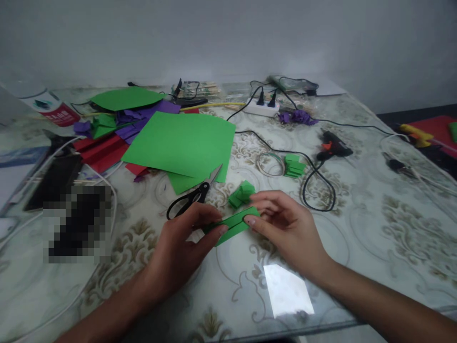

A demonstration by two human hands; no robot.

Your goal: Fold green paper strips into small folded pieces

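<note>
A folded strip of green paper (233,225) is held between my two hands just above the table. My left hand (187,243) pinches its left end between thumb and fingers. At the other end, my right hand (285,226) has its thumb on top and its fingers behind the strip. Just beyond it lies a small pile of folded green paper pieces (243,193). Black-handled scissors (202,190) rest partly on the large green sheet (185,143), blades pointing away, close to my left fingers.
A glue gun (333,145) with a looping black cord lies at the right, near a wire coil (270,164) and more green pieces (294,165). Behind stands a white power strip (262,107). Red paper (103,152), purple paper (153,114) and a bottle (44,105) are on the left.
</note>
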